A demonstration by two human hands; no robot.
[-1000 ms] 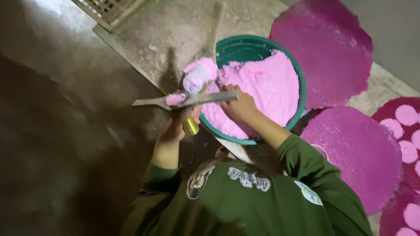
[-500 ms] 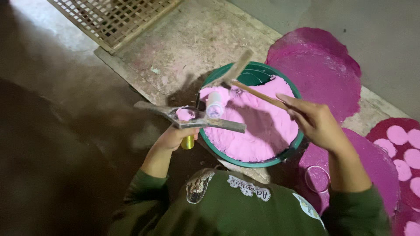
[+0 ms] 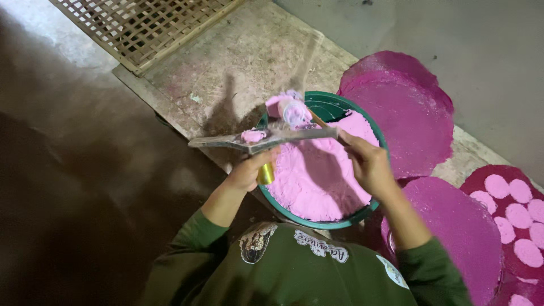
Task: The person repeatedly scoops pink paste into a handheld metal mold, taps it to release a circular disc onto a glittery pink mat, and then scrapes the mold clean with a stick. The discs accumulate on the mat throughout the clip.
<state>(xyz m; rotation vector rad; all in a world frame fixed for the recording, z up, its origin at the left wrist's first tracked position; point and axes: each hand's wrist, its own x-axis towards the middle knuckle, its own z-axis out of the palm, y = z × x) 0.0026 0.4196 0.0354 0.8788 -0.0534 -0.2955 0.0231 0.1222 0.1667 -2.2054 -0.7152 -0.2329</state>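
— What is the left hand (image 3: 247, 173) doing?

— It is wrapped tight around a yellow handle (image 3: 264, 173), just outside the near-left rim of the green tub (image 3: 362, 211). The handle carries a flat metal tool (image 3: 258, 140) that lies crosswise over the tub's left edge, with a small lump of pink powder sitting on its blade.

— And the right hand (image 3: 368, 164)?

— It is over the tub, fingers pinched around a thin wooden stick (image 3: 318, 120). The stick runs up and to the left toward a small round cup (image 3: 294, 113) packed with pink powder, which sits at the far end of the metal tool. Whether the stick's tip touches the cup I cannot tell.

— Where is the powder itself?

— The pink powder (image 3: 317, 181) fills most of the tub, heaped against the near and right side, with bare green wall showing at the far side.

— What is around it?

— The tub sits at the edge of a dusty slab (image 3: 238, 62). A woven lattice tray (image 3: 141, 25) lies at the slab's far-left corner. To the right are round magenta discs (image 3: 408, 113), some overlapping, and another (image 3: 459, 232) near the right forearm. At the far right edge is a dark mat with pale pink round pieces (image 3: 518, 215) laid on it. The person wears dark green sleeves.
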